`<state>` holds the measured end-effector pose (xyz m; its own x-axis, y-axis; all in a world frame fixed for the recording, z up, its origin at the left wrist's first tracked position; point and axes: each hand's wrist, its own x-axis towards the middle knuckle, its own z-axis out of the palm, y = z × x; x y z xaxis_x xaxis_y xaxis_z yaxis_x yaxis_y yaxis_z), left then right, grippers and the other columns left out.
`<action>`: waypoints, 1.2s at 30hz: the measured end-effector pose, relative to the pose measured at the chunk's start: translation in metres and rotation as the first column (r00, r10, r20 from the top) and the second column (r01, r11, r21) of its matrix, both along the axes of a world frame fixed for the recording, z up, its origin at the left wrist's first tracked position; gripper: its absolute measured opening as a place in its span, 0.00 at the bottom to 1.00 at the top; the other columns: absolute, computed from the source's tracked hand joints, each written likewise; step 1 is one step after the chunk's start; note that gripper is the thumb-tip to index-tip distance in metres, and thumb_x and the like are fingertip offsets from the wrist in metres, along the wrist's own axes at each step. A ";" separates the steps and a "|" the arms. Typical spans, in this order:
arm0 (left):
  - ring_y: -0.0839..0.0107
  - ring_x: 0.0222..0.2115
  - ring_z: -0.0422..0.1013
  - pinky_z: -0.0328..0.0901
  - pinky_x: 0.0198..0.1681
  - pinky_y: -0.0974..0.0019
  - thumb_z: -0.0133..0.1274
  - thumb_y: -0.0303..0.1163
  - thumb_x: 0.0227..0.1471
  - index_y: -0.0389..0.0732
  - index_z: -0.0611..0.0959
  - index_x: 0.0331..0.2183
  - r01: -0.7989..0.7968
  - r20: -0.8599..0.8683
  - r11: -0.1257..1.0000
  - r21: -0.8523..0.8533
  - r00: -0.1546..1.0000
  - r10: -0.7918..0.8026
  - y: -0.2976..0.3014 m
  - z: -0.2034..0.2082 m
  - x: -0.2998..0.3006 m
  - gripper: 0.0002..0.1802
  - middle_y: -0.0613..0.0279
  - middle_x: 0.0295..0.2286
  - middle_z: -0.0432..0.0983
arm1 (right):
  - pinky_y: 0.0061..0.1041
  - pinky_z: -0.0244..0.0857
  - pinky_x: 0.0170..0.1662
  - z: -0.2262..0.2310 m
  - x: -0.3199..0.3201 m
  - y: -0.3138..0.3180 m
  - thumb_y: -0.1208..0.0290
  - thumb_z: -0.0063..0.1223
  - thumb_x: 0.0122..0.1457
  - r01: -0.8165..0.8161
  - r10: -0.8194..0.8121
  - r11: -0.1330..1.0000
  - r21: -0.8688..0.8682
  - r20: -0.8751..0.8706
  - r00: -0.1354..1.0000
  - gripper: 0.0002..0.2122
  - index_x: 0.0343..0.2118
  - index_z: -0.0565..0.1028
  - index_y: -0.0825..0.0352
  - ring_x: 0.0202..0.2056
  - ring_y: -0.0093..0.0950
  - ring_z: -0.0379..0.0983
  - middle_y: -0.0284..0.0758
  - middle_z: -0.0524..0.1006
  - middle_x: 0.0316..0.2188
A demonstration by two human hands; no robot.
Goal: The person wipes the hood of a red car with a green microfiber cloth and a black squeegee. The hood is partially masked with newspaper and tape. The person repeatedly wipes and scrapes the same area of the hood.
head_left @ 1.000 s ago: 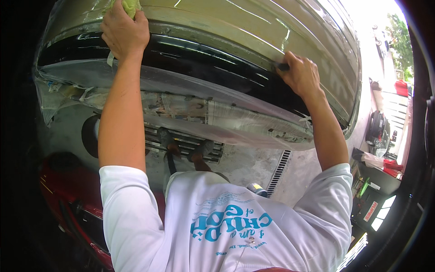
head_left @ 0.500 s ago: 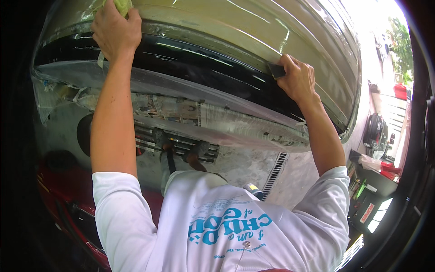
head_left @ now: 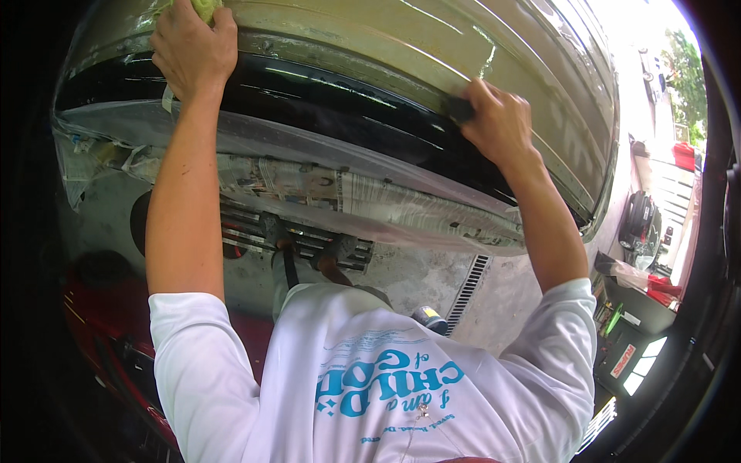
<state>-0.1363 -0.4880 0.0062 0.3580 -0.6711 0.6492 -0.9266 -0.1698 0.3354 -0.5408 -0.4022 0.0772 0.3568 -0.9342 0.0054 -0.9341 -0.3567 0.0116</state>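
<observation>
Across the far side stretches the wet, ridged olive-gold roof [head_left: 347, 31] of a vehicle, with a glossy black band [head_left: 309, 89] along its near side. At the upper left, my left hand [head_left: 194, 50] is closed around a yellow-green sponge or cloth [head_left: 205, 8], resting on the roof; part of it is hidden by the fingers. My right hand [head_left: 500, 122] grips a small dark block [head_left: 458, 108], like a sanding pad, against the seam where roof and black band meet. Motion blurs the block.
Clear plastic film [head_left: 255, 127] and newspaper sheets [head_left: 409, 202] cover the vehicle's side below the band. Under me is a slatted step [head_left: 239, 224]. A floor drain [head_left: 468, 297] and a can [head_left: 429, 319] lie behind it, a red car [head_left: 100, 332] at left.
My right hand has slid slightly left and up along the seam with the dark block. My left hand has shifted a little left, still on the sponge or cloth.
</observation>
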 end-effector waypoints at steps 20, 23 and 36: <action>0.43 0.60 0.64 0.59 0.62 0.42 0.55 0.51 0.54 0.52 0.73 0.62 0.029 -0.081 1.000 0.006 0.996 -0.028 0.002 0.003 0.015 0.35 0.50 0.58 0.70 | 0.44 0.75 0.38 0.005 0.062 -0.024 0.66 0.63 0.54 -0.046 0.046 0.999 -0.009 -0.035 0.998 0.11 0.39 0.77 0.61 0.35 0.45 0.83 0.39 0.84 0.33; 0.43 0.59 0.64 0.59 0.62 0.42 0.56 0.51 0.54 0.51 0.73 0.62 -0.009 -0.057 1.000 0.004 0.998 0.009 0.003 0.005 0.006 0.35 0.49 0.58 0.70 | 0.41 0.74 0.35 -0.003 -0.046 0.008 0.57 0.68 0.55 -0.007 0.006 0.999 -0.046 -0.031 0.999 0.14 0.36 0.78 0.59 0.33 0.42 0.82 0.38 0.82 0.28; 0.44 0.59 0.65 0.60 0.62 0.43 0.58 0.55 0.51 0.50 0.73 0.62 0.002 -0.069 0.999 0.041 0.998 0.001 0.004 0.005 0.012 0.40 0.49 0.58 0.71 | 0.41 0.75 0.39 0.005 -0.021 -0.004 0.57 0.66 0.56 -0.003 0.001 1.000 0.016 0.074 0.997 0.13 0.37 0.80 0.60 0.35 0.43 0.83 0.39 0.84 0.32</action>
